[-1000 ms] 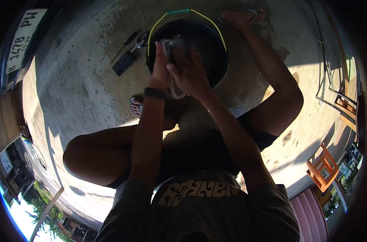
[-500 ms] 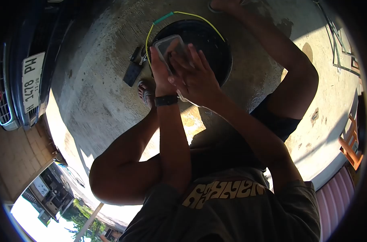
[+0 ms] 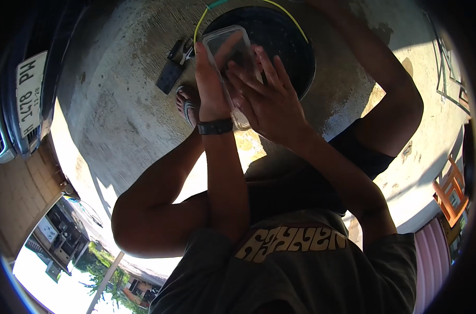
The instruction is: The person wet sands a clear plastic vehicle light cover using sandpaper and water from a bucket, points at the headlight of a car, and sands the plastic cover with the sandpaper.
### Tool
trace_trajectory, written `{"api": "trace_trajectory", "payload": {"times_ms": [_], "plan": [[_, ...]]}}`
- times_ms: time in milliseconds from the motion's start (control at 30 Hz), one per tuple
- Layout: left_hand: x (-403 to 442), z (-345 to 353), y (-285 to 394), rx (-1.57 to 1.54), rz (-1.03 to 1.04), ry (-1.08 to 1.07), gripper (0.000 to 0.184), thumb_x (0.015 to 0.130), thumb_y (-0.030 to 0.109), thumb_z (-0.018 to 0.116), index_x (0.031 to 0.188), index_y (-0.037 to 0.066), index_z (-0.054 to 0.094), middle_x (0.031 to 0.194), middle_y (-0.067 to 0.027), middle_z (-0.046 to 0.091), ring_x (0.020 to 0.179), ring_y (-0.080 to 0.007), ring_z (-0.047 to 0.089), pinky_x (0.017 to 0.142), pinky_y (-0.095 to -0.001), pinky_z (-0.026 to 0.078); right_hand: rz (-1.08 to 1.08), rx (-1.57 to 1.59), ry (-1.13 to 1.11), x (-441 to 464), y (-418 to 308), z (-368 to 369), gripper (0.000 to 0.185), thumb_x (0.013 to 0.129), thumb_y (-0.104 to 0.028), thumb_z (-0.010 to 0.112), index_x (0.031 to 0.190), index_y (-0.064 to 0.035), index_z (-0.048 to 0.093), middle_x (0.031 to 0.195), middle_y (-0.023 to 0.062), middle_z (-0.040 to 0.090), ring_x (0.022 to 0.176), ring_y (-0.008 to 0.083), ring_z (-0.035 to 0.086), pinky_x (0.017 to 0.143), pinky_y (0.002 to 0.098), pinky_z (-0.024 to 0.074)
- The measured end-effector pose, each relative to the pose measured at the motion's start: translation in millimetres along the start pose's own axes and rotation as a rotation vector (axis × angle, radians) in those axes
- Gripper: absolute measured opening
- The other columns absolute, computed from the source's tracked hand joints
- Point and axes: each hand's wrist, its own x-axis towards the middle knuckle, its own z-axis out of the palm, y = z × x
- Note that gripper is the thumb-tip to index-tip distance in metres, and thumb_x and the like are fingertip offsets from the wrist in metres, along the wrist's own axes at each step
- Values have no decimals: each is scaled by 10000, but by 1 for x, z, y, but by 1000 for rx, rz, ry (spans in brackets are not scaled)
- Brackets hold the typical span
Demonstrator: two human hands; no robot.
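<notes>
Head view, and we had our left fingers (image 3: 200,56) gripping the clear plastic case (image 3: 223,44), right fingers (image 3: 270,68) spread across it, near the black bucket (image 3: 294,55)

Clear, round-cornered rectangular case (image 3: 241,51), tilted between left hand (image 3: 210,88) and right hand (image 3: 273,104), partly over black bucket (image 3: 295,58).

The concrete floor (image 3: 117,104) bears a black bucket (image 3: 301,57) near its far edge. Just left of it lie a dark slab (image 3: 169,77) and small tools (image 3: 188,51), above a sandalled foot (image 3: 188,104); an orange chair (image 3: 451,193) stands by the right edge.
</notes>
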Motion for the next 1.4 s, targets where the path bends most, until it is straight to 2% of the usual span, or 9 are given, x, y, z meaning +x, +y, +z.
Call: {"api": "trace_trajectory", "payload": {"times_ms": [33,133,300,600,700,833,933,1133,1400], "plan": [[4,17,-7,-16,103,129,923,1030,766,274,1477,-3,520,1279,-199,665,1098,-294,679,963,-400,576,35,-39,78,20,10,3,455,979,-336,645,1382,-126,658,1521,11,555,1552,398,293,1212,610,322],[10,-13,-4,-193,-58,-56,968,1012,797,249,1516,-3,457,1302,-225,645,1100,-306,666,969,-403,569,-4,40,-3,17,6,1,451,963,-316,669,1377,-138,661,1518,1,559,1567,377,269,1218,597,328],[8,-18,10,-107,-31,-150,1036,986,831,207,1581,-4,361,1297,-255,616,1077,-336,630,961,-451,543,-128,127,-94,-3,0,-4,464,930,-106,687,1382,-23,629,1529,112,550,1427,285,523,1184,457,439],[0,-4,4,-141,-38,-76,980,1001,814,229,1512,11,460,1202,-229,663,1044,-333,666,930,-451,571,-234,59,-24,20,11,-8,462,900,-134,704,1341,-11,642,1432,108,623,1370,258,569,1195,451,417],[0,5,-1,-464,-105,17,997,992,824,249,1520,0,444,1210,-232,661,1040,-322,671,925,-449,576,-69,80,25,38,4,-5,489,892,-131,700,1362,-19,631,1447,103,618,1367,231,571,1159,430,428],[-1,-24,11,-254,-72,-166,1017,989,832,223,1529,-7,421,1199,-224,665,1030,-310,671,920,-435,577,-181,-43,-163,-3,-17,-24,478,836,-125,737,1306,-64,674,1414,96,637,1318,210,608,1047,341,467],[1,-13,6,-135,-59,-194,990,1017,788,171,1567,-6,388,1313,-255,629,1098,-350,659,988,-451,560,-95,96,-88,13,-7,-25,447,839,-105,723,1284,-81,687,1396,95,647,1290,231,629,1033,338,476],[-5,-6,20,-173,3,-80,1021,986,837,203,1528,5,439,1217,-233,675,1014,-303,673,916,-447,570,-113,105,43,8,-26,-15,431,876,-92,686,1296,-1,658,1381,174,646,1315,317,618,1157,444,430],[-17,1,21,-102,73,-11,938,1044,748,186,1522,-13,456,1298,-241,653,1088,-323,672,993,-440,547,-52,67,-86,2,-32,-17,447,918,-73,655,1353,23,623,1432,235,608,1378,331,574,1246,505,323]]}}
